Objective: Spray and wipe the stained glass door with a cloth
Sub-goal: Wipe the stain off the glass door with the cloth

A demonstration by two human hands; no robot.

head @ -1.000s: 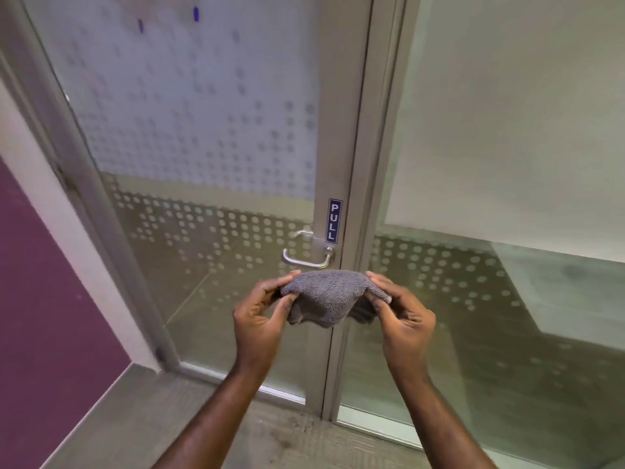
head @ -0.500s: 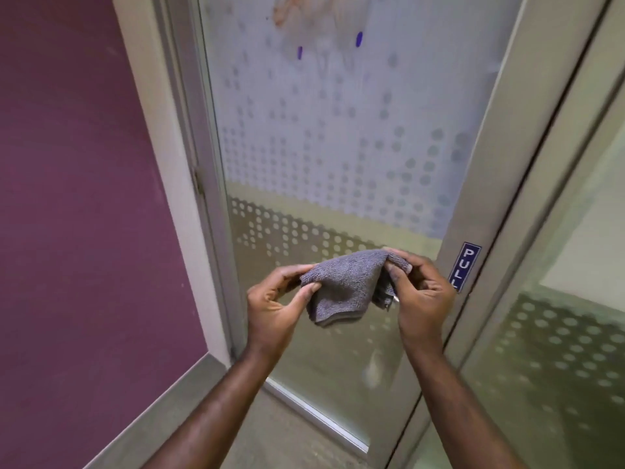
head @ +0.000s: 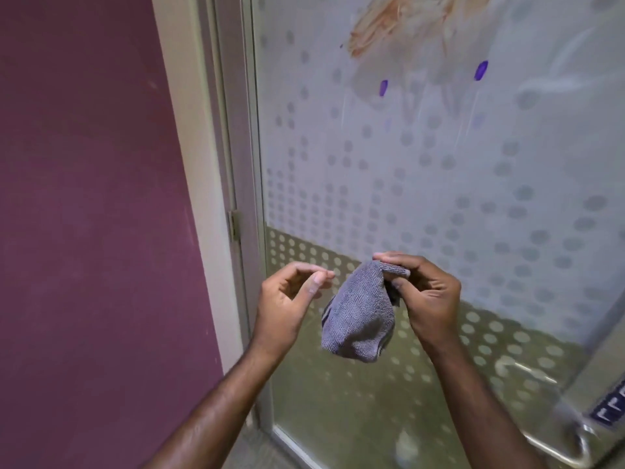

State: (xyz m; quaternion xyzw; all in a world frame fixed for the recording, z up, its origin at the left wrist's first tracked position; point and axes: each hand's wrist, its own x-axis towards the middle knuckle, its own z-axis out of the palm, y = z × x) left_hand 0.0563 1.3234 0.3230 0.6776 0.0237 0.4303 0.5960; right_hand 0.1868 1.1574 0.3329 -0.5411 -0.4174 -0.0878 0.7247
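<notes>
The glass door (head: 422, 184) fills the right of the view, frosted with a dot pattern. An orange-brown smear (head: 399, 25) and two purple marks (head: 383, 87) stain its upper part, with wet streaks running down below them. My right hand (head: 426, 292) pinches the top corner of a grey cloth (head: 358, 319), which hangs down in front of the lower glass. My left hand (head: 287, 296) hovers just left of the cloth with fingers curled, thumb near forefinger, holding nothing.
A purple wall (head: 94, 214) stands on the left beside the pale door frame (head: 199, 164) with a hinge (head: 235, 225). The metal door handle (head: 575, 448) and a blue label (head: 612, 406) sit at the lower right.
My left hand has let go of the cloth, which now hangs from my right hand alone. The view has swung left and up, closer to the stains.
</notes>
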